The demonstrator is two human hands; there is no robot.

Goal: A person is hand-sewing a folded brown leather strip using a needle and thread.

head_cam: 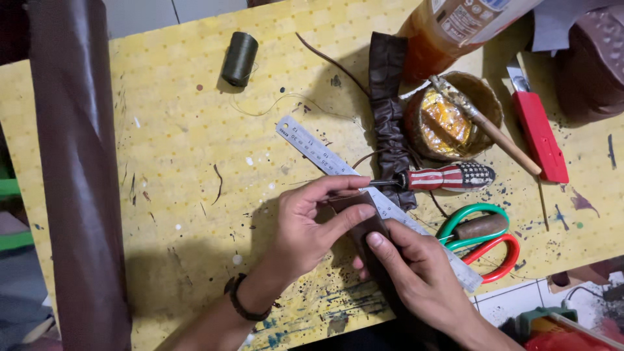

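Leather strip (364, 227) lies on the yellow table (175, 162), pinched between both hands. Left hand (305, 227) grasps its upper end with thumb and fingers; right hand (419, 273) grips its lower part, thumb on top. Ruler (377, 201) runs just behind.

A dark thread spool (240, 58) lies on the yellow worktop (175, 143), well apart from green-and-red scissors (478, 237) and a red utility knife (538, 130).

Bare hands, dark bracelet (242, 300) on L wrist

Amber bottle (448, 32) with white label (465, 16), top edge.
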